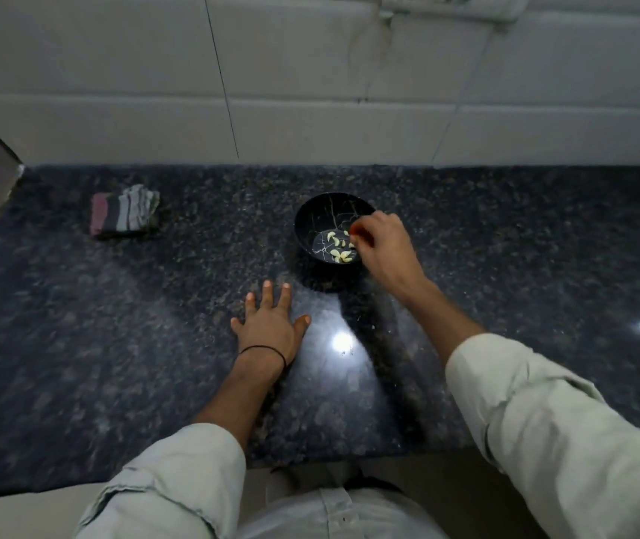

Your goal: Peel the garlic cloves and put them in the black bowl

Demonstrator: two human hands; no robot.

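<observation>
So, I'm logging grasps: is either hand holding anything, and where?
The left hand lies flat on the counter, holding nothing. The right hand bunches its fingertips over the black bowl; whether they pinch anything cannot be told.

The right hand [382, 247] hides the right rim of the black bowl [310, 227]; its fingertips [357, 230] are blurred, their grasp indeterminate. The wall socket [454, 5] is cropped by the top edge.

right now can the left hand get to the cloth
Probably yes. The left hand lies flat on the counter and holds nothing, and only bare counter shows between it and the cloth, farther back on its left.
</observation>
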